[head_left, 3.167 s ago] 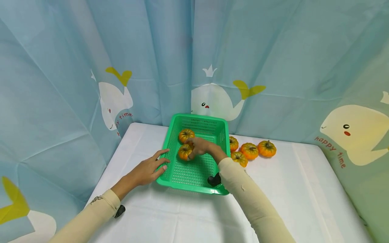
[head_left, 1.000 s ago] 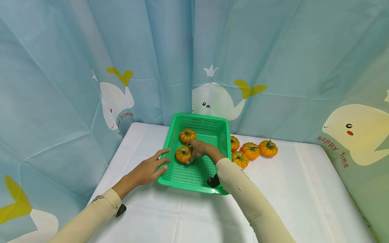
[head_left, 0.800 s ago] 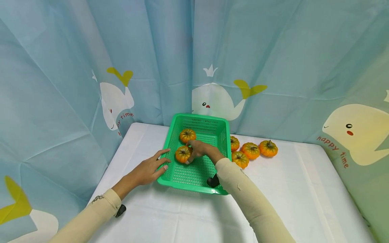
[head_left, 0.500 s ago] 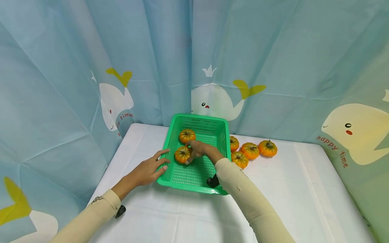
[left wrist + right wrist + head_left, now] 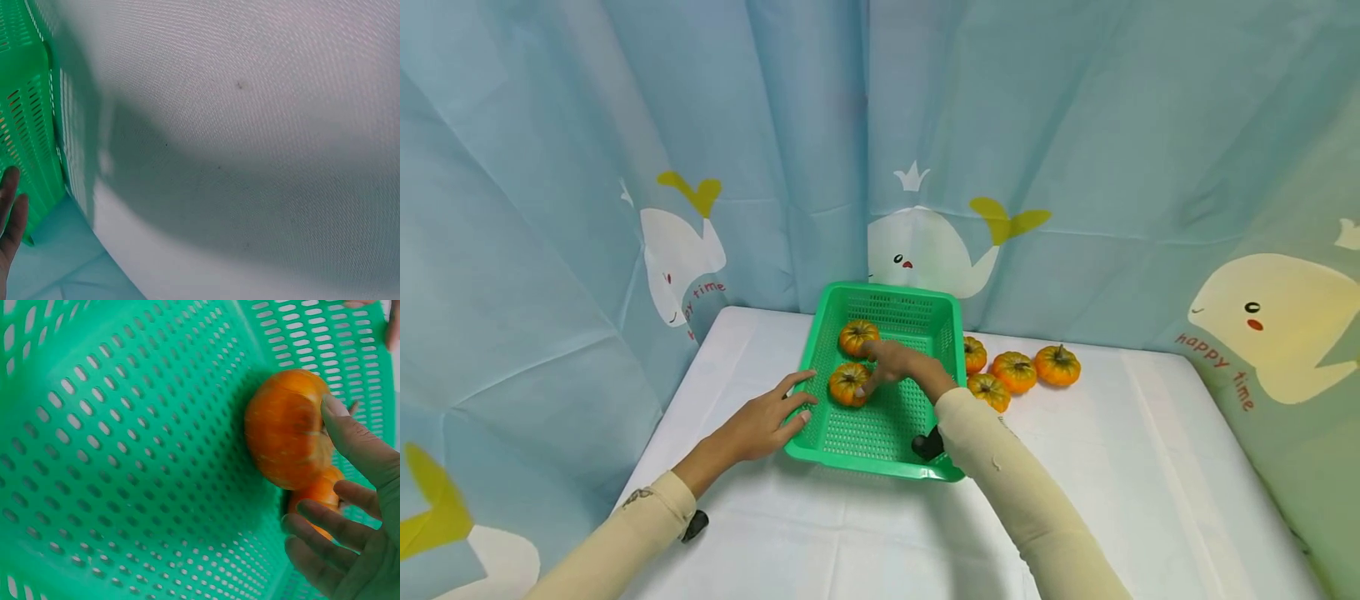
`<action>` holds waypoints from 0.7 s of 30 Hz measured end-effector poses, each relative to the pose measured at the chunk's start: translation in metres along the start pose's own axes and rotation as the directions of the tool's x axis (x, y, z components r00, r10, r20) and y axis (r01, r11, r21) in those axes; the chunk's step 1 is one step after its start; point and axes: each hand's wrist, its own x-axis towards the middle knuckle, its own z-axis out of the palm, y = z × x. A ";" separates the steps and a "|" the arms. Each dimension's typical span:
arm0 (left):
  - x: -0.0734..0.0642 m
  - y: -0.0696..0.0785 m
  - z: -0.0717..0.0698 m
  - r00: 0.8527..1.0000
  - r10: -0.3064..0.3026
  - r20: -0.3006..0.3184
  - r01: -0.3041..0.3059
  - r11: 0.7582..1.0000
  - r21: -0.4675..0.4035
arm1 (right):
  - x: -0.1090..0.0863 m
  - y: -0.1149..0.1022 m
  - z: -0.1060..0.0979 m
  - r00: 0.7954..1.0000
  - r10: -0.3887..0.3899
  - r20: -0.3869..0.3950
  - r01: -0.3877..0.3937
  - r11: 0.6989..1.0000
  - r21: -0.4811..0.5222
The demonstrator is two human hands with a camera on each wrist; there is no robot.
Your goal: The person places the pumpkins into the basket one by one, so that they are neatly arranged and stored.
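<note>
A green plastic basket [image 5: 880, 467] with slotted walls holds two small orange pumpkins near its left side. My right hand [image 5: 893, 362] reaches inside beside the nearer pumpkin [image 5: 848, 385], its fingers spread apart. In the right wrist view the thumb lies over that pumpkin [image 5: 281, 431]; I cannot tell whether it touches. The other fingers extend past it, in front of the farther pumpkin [image 5: 859, 337]. At the basket's left rim my left hand [image 5: 766, 421] rests with fingers loosely extended over the edge. Only a few of its fingertips show in the left wrist view.
Several more pumpkins lie on the white table [image 5: 1120, 483] right of the basket, among them one with a tall stem [image 5: 1057, 365]. One is partly hidden by the basket wall. A blue curtain [image 5: 820, 125] with white whales hangs behind the table.
The nearer pumpkin has shifted slightly left and towards me in the basket. My right hand has loosened from it, lifting its fingers away. The left hand stays at the rim.
</note>
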 end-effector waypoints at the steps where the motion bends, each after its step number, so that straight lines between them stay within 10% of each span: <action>1: 0.000 0.000 0.000 1.000 0.000 0.000 0.000 1.000 -0.001 | -0.001 0.000 -0.002 1.000 -0.007 -0.011 0.007 1.000 0.005; 12: 0.000 0.001 0.000 1.000 -0.003 0.007 0.003 1.000 -0.005 | -0.035 -0.006 -0.036 0.979 -0.116 -0.166 0.132 0.987 0.088; 21: -0.001 0.003 -0.002 1.000 0.006 -0.002 -0.006 1.000 -0.011 | -0.071 -0.009 -0.058 0.917 -0.197 -0.347 0.248 0.963 0.109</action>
